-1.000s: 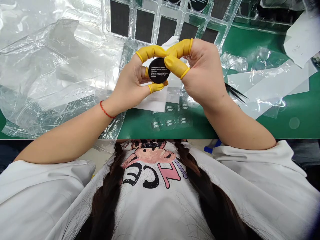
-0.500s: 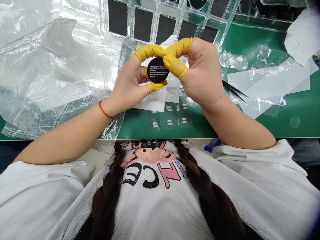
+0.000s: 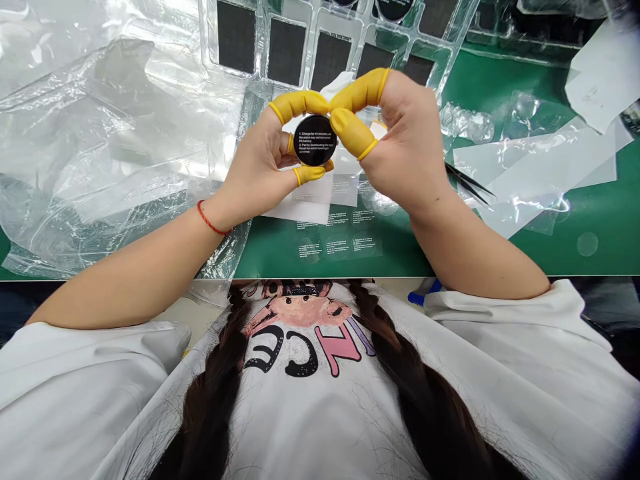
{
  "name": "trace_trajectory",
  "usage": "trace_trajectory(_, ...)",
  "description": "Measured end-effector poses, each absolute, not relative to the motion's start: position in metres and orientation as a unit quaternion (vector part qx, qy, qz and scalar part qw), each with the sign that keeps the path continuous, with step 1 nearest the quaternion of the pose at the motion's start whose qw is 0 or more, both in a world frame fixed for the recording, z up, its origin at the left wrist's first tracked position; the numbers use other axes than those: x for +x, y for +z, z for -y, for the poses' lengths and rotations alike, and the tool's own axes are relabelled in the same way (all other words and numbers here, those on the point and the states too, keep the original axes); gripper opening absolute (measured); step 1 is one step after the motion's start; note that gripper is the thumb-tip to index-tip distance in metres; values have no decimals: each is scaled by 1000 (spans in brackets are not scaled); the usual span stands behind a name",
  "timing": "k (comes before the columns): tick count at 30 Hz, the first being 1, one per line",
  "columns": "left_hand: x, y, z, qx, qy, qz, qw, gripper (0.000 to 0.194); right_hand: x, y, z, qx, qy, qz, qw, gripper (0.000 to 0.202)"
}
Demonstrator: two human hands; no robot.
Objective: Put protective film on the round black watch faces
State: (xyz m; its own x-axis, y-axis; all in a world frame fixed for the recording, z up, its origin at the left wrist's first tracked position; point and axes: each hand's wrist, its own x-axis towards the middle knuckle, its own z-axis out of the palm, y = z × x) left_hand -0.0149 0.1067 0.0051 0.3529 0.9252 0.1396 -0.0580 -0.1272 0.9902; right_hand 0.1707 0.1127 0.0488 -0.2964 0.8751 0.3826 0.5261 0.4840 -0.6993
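Note:
My left hand, with yellow finger cots, holds a round black watch face upright by its rim between forefinger and thumb. White printed text about charging and pairing the watch faces me. At the upper right edge of the disc, the cot-covered thumb and forefinger of my right hand are closed together; what is between them, if anything, is hidden. Black tweezers stick out from behind my right wrist; I cannot tell if they are held. A sheet of clear round printed stickers lies below my hands.
A clear plastic tray with dark square pads and round black watch faces stands at the back. Crumpled clear plastic bags cover the left side. White sheets and clear film scraps lie on the green mat at right.
My right thumb has slid slightly right off the disc's edge, so more of the text shows. My left hand and the watch face have hardly moved.

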Motion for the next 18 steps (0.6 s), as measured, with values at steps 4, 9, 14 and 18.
trace_trajectory(4, -17, 2, -112, 606, 401, -368, 581, 55, 200, 61, -115, -552, 118, 810, 158, 11)
trace_trajectory(9, -18, -1, -112, 603, 381, -372, 594, 57, 227, 40, -111, -653, 68, 753, -35, 46)
trace_trajectory(14, -18, -2, -110, 602, 356, -389, 600, 58, 238, 26, -116, -688, 109, 717, 19, 26)
trace_trajectory(18, -17, -8, -113, 591, 358, -380, 616, 58, 230, 26, -115, -659, 127, 700, 246, 12)
